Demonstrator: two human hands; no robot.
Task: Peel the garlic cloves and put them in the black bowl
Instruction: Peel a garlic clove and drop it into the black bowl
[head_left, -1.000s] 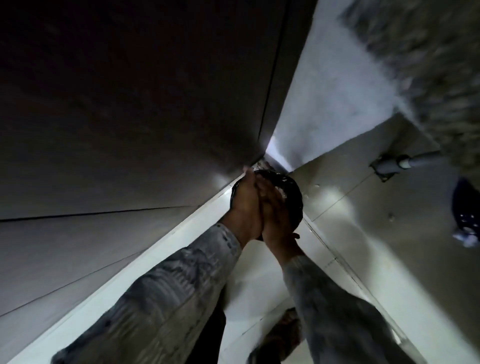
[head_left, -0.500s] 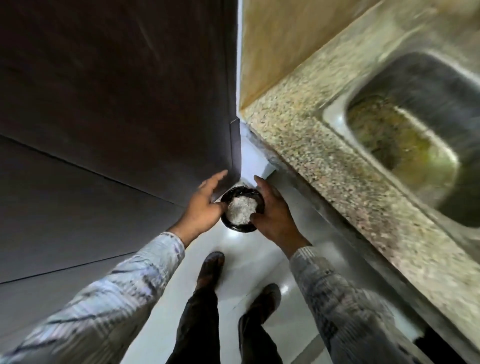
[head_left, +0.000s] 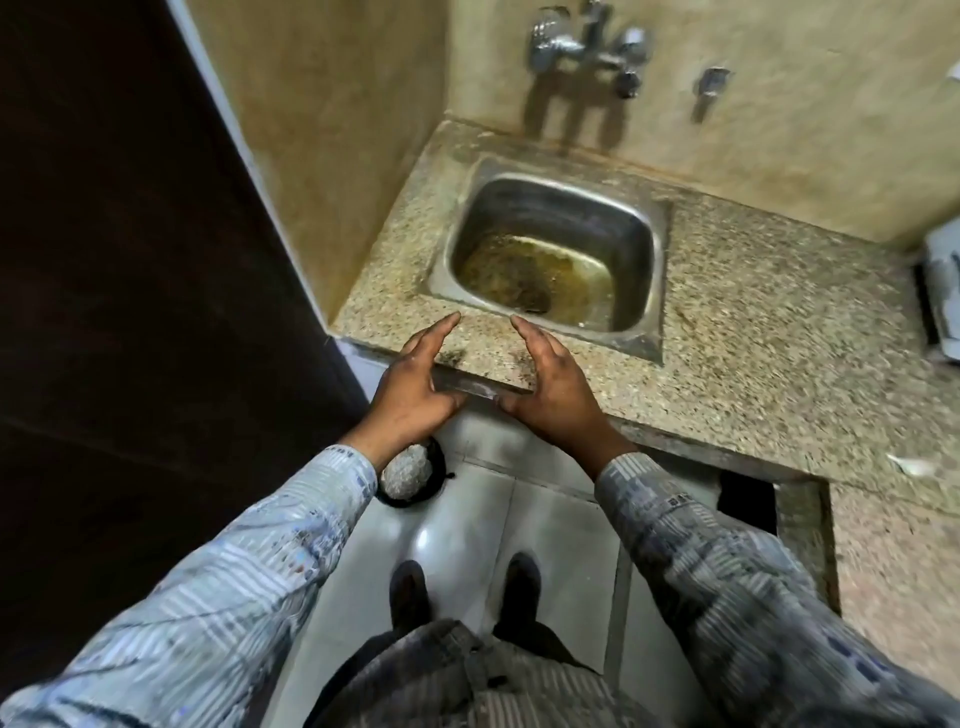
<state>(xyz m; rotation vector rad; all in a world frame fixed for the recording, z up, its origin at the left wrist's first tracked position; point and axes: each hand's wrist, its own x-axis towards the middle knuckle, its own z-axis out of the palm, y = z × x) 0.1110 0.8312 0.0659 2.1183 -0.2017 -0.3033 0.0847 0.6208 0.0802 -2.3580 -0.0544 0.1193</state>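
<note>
I see left hand (head_left: 415, 384) and right hand (head_left: 550, 384) spread, gripping nothing — black bowl (head_left: 439, 469) floor-level beneath left wrist, apart from fingers.

The black bowl (head_left: 437, 466) sits on the floor (head_left: 545, 525), hemmed between dark panel (head_left: 130, 260) and counter (head_left: 753, 322).

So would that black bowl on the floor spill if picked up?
Probably light: the black bowl looks small. Its whitish contents are heaped near the rim, so tilting could spill some. Low and wide, it likely won't tip.
</note>
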